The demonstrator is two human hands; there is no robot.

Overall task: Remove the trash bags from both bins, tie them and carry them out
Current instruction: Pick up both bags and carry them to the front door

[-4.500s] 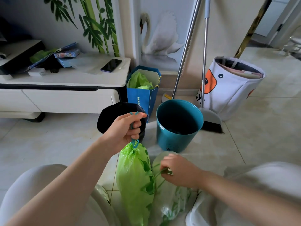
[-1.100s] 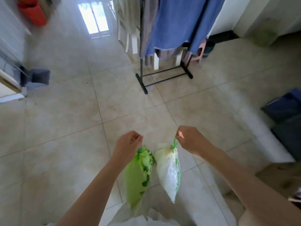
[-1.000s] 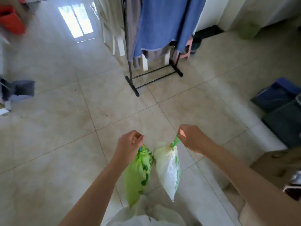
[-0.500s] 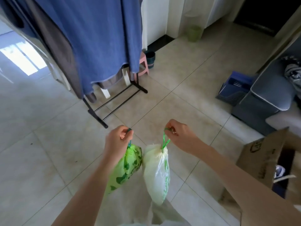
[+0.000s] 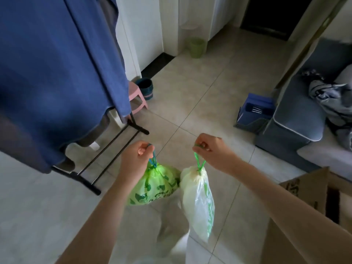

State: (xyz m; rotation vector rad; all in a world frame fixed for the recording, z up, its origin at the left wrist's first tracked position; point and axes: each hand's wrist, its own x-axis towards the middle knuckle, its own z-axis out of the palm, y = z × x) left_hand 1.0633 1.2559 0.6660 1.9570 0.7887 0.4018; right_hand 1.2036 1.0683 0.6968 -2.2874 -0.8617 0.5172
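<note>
Carrying-out leg right now: my left hand (image 5: 137, 160) has its grip curled round the blue drawstring of the bright green printed plastic trash bag (image 5: 154, 184), and my right hand (image 5: 212, 150) pinches the green drawstring loop of the pale translucent trash bag (image 5: 199, 202). Both hang over the beige tiled floor (image 5: 190, 96). I'd keep them apart and steer between the blue cloth on the drying rack (image 5: 57, 63) and the brown cardboard box (image 5: 314, 216). Can't see any exit door, or what's inside the bags.

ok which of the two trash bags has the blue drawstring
The bright green bag in the left hand; its drawstring is blue. The pale whitish bag in the right hand hangs from a green one.
</note>
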